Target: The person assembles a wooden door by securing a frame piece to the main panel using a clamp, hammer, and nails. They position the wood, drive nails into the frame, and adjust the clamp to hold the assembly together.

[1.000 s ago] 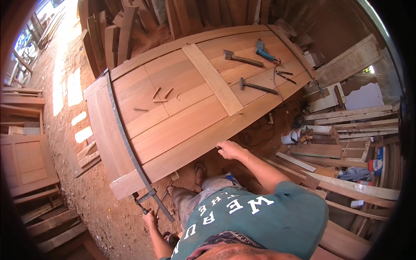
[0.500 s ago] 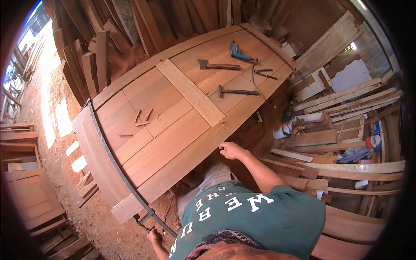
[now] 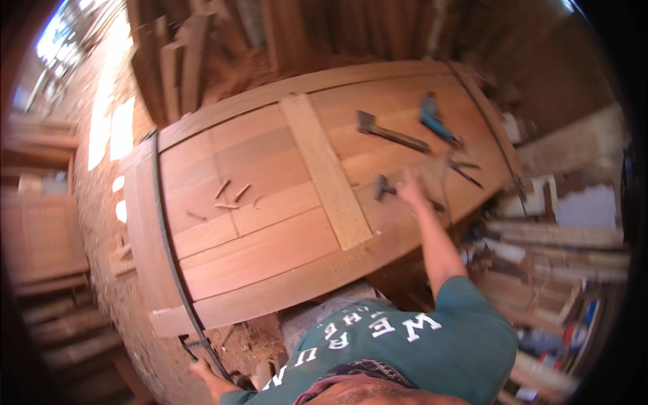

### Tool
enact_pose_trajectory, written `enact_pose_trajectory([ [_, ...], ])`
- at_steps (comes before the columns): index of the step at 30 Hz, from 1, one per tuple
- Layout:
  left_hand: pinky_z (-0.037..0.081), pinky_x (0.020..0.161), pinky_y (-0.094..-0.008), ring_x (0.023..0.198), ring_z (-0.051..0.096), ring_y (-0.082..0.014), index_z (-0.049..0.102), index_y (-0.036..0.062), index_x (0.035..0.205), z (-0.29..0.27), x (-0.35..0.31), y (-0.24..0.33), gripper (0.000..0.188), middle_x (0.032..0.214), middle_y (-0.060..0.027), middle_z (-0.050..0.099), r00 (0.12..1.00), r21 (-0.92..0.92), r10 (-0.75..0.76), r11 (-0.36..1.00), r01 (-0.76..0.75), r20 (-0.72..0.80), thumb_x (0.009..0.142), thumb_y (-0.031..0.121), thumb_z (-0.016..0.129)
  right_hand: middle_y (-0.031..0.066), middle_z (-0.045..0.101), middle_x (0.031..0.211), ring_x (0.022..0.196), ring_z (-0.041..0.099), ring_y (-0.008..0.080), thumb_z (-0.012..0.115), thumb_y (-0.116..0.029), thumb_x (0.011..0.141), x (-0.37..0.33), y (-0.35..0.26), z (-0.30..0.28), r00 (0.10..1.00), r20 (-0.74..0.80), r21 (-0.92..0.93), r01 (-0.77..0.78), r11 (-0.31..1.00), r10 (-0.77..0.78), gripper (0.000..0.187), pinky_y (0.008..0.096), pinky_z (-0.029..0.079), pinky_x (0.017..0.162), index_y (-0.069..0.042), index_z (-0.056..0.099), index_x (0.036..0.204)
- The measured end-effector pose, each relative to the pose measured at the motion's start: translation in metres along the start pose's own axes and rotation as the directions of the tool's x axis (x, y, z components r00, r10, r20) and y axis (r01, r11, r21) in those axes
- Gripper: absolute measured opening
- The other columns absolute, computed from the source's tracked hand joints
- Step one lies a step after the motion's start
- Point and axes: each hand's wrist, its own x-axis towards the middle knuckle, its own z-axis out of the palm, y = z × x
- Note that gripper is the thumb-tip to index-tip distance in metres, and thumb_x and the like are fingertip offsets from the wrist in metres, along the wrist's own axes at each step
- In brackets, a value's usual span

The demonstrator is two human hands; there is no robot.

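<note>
A wooden panelled door [image 3: 256,263] lies flat in front of me, with a long bar clamp [image 3: 164,223] across its left end. My left hand [image 3: 200,368] is closed at the clamp's screw end, below the door's near left corner. My right hand [image 3: 410,187] is over the handle of a hammer [image 3: 383,188] on the right half of the door. Motion blur hides whether its fingers are wrapped round the handle. Beyond the hammer lie a hatchet [image 3: 395,137] and a blue power drill [image 3: 435,120]. Dark pincers-like tool [image 3: 466,173] lies right of the hand.
Several short wood pieces [image 3: 233,196] lie on the left panel. A second clamp [image 3: 489,125] crosses the door's right end. Boards [image 3: 189,67] lean behind the door, and timber offcuts [image 3: 540,270] are piled on the right. Another panelled door [image 3: 44,233] stands at the left.
My right hand has moved from beside the door's near edge, forward and right, over the hammer. The view has turned, shifting the door in the picture. My left hand stays at the clamp.
</note>
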Motion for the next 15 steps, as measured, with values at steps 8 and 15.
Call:
enact_pose_trajectory([
  [8,0.055,0.082,-0.0524,0.095,0.07,-0.0437,0.07,0.0054,0.106,-0.065,-0.083,0.101,0.027,0.1,-0.0256,0.073,0.98,-0.124,-0.181,0.974,0.19,0.077,0.085,0.021,0.063,0.0162,0.052,0.149,0.14,0.047,0.0359,0.07,-0.029,0.085,0.173,-0.03,-0.005,0.982,0.115,-0.431,-0.088,0.898,0.151,0.064,0.0576,0.038,0.111,-0.012,0.051,0.144],
  [15,0.053,0.084,-0.0481,0.1,0.069,-0.0423,0.073,0.0071,0.111,0.009,0.003,0.018,0.032,0.103,-0.0237,0.073,0.972,-0.199,0.124,0.976,-0.084,0.198,0.084,0.024,0.068,0.0181,0.071,0.09,0.083,0.065,0.0353,0.067,-0.027,0.072,0.152,-0.048,0.0,0.944,0.3,0.078,0.119,0.99,-0.138,0.036,0.0459,0.05,0.076,0.0,0.07,0.095],
])
